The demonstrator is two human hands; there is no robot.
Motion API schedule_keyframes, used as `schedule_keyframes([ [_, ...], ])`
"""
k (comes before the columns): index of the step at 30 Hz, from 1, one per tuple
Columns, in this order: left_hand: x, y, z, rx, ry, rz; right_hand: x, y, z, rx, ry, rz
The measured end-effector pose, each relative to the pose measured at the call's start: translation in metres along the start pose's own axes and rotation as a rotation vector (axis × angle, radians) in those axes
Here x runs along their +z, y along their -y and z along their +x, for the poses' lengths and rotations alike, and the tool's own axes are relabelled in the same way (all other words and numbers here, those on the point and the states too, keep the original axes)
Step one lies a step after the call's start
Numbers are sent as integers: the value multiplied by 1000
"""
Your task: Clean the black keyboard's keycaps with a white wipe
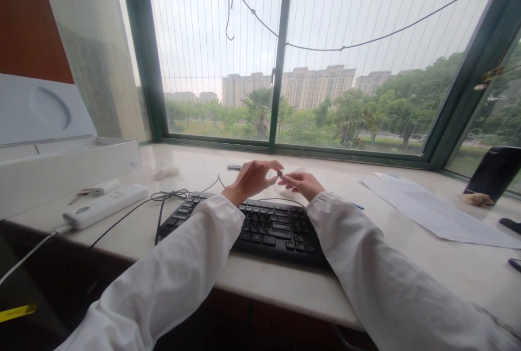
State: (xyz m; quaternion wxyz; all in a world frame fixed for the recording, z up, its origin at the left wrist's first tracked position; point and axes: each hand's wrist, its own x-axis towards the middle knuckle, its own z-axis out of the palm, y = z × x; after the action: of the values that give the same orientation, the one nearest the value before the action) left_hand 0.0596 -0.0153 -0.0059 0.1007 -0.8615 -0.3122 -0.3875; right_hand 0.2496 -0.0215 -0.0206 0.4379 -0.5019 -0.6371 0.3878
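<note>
Above the back edge of a black keyboard (280, 240), my two hands come together at the fingertips. Thumb and index finger of my left hand (253, 177) pinch a small black keycap (279, 173). My right hand (302, 184) is closed, its fingertips pressed together right by the keycap. Whether those right fingers grip the keycap too or something thin is too small to tell. Part of the keyboard, near its middle, shows bare sockets where caps are off. My left sleeve covers some of its left keys.
A white power strip (106, 205) and a tied black cable (171, 195) lie left, before a white box (73, 169). Paper sheets (439, 210) lie on the right, near a dark upright object (494, 174). A window (280, 96) stands behind the white counter (260, 281).
</note>
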Motion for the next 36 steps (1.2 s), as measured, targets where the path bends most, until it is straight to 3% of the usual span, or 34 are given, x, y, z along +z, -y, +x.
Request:
schedule_keyframes([
  [13, 1, 5, 2, -35, 46, -63, 0, -2, 0, -22, -1, -105],
  [17, -10, 15, 4, -53, 245, -275, 1, -4, 1, 1, -84, -204],
  [21, -30, 15, 6, -60, 648, -520, 3, -3, 0, 18, -74, -220],
  [24, -41, 7, 8, -47, 834, -532, 5, -2, -1, 22, -45, -199],
  [30, -41, 2, 6, -24, 931, -388, 6, -2, -1, -2, -3, -213],
  [36, -38, 2, 5, -51, 925, -344, 7, -5, 1, -3, 21, -217],
])
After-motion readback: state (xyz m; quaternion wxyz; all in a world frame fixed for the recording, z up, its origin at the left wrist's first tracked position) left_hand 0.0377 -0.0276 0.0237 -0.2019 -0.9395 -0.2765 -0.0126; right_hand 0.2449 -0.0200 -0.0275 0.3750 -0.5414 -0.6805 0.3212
